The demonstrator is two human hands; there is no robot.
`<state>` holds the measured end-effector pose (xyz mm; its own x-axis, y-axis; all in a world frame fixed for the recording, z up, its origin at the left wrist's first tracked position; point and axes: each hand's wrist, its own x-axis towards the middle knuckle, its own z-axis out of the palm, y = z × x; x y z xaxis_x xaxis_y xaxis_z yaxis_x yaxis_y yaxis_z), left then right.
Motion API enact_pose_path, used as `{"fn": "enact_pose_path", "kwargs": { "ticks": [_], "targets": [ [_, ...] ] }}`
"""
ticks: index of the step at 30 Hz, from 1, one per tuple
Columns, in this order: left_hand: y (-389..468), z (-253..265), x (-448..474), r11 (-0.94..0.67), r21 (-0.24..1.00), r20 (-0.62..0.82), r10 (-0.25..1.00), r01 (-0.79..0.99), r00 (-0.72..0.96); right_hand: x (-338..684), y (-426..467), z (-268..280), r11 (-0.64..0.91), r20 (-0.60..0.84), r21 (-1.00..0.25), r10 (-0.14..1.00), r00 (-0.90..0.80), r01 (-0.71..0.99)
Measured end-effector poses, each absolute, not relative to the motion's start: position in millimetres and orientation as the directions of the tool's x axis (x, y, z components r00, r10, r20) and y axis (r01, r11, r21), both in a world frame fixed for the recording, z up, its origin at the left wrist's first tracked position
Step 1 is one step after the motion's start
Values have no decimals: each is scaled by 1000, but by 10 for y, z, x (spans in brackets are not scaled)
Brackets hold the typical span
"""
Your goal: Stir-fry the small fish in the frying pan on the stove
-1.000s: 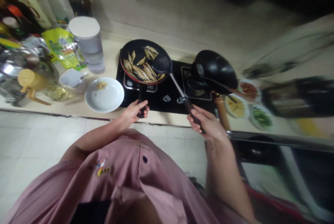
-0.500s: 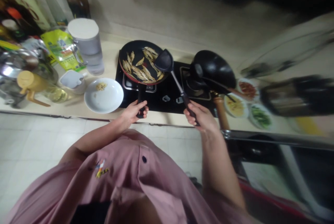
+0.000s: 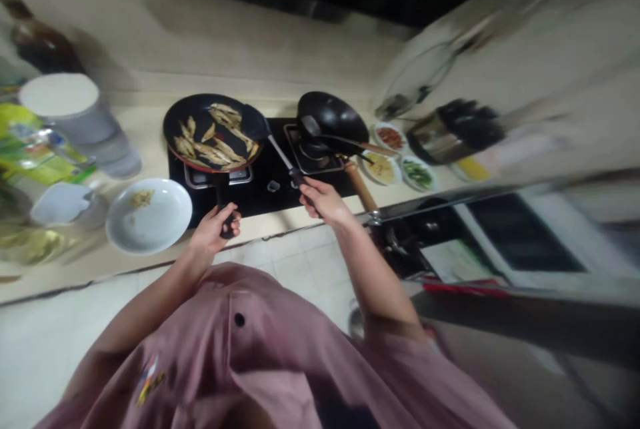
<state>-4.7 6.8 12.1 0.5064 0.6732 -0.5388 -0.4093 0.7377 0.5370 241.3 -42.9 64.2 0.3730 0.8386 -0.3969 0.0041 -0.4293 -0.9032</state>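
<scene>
My left hand (image 3: 216, 226) is closed around the black handle of a frying pan (image 3: 193, 109) on the left burner. Several small browned fish (image 3: 220, 152) lie spread across the pan's dark inside. In my right hand (image 3: 323, 199) is the dark grip of a spatula (image 3: 280, 152) with a grey shaft. Its black blade is at the pan's right rim, over or beside the fish there; whether it touches them I cannot tell. Left of the pan handle, a white plate (image 3: 165, 216) bears a small heap of chopped pale bits (image 3: 142, 198).
A black wok (image 3: 333, 116) with a wooden handle sits on the right burner, a wooden-handled utensil in it. Beyond are small dishes of red pieces (image 3: 390, 137), yellow shreds (image 3: 383, 168) and chopped greens (image 3: 417, 174). A water pitcher (image 3: 85, 122) and a lidded container (image 3: 63, 202) stand left.
The view has swung to the right, so the stove and hands appear further left and more of the right counter shows. Both hands keep their holds; the spatula stays by the pan's right rim.
</scene>
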Motion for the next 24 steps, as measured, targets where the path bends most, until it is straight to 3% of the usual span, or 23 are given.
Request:
{"fn": "enact_pose_path", "kwargs": {
  "ticks": [15, 19, 24],
  "targets": [
    [90, 109, -43, 727, 556, -540, 685, -404, 489, 2417, -552, 757, -415, -403, -910, 875, 268, -16],
    [45, 125, -24, 724, 547, -545, 689, -421, 477, 2446, -641, 793, -382, -348, -924, 864, 363, 25],
    [60, 129, -21, 748, 482, -553, 664, -457, 503, 2478, -614, 748, -456, -427, -890, 854, 298, 32]
  ]
}}
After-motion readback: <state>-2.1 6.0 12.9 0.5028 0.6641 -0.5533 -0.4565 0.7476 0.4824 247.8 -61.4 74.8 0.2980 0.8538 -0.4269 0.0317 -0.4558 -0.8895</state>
